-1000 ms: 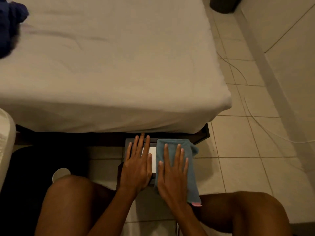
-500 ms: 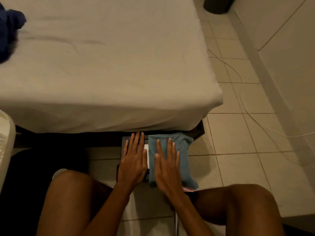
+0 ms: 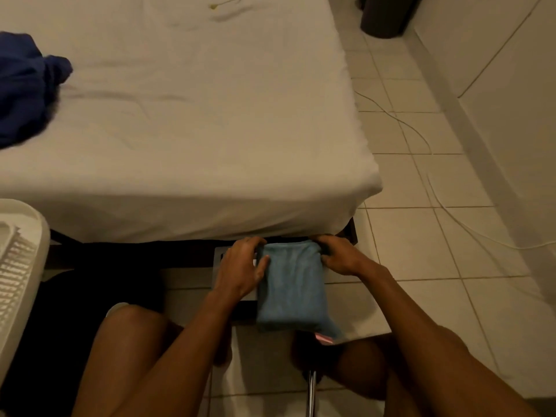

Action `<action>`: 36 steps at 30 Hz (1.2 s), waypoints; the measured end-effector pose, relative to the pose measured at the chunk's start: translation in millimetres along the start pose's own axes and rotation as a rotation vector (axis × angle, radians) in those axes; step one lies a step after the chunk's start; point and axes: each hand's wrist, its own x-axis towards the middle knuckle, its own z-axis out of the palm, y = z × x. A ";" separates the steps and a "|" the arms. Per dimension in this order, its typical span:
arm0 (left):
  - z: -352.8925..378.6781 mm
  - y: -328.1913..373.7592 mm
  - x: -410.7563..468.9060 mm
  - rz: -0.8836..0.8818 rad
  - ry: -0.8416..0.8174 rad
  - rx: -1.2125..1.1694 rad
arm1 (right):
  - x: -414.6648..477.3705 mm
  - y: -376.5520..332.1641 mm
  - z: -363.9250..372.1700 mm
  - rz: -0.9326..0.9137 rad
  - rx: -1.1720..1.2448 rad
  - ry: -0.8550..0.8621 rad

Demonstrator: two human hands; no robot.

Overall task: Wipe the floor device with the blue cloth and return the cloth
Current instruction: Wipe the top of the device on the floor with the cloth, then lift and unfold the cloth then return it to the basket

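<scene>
A folded blue cloth [image 3: 290,287] lies over a flat dark floor device [image 3: 219,257] that sits on the tiles at the bed's foot. Most of the device is hidden under the cloth and my hands. My left hand [image 3: 242,267] curls over the cloth's far left corner, thumb on the fabric. Gripping the far right corner is my right hand [image 3: 340,255]. A pink tag [image 3: 323,338] shows at the cloth's near edge.
A bed with a white sheet [image 3: 186,130] overhangs the device, a dark blue garment [image 3: 24,85] on it. A white ribbed plastic object [image 3: 18,266] stands at left. A white cable [image 3: 451,212] runs over the tiled floor at right, a dark bin [image 3: 388,13] beyond.
Both hands lay flat side by side, the right one on the cloth. Now they have moved apart to the cloth's far corners and closed on it; the cloth covers more of the device.
</scene>
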 end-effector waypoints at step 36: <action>-243.5 163.8 -64.4 0.331 0.249 0.225 | -184.8 -164.7 -168.2 -0.250 -0.387 0.606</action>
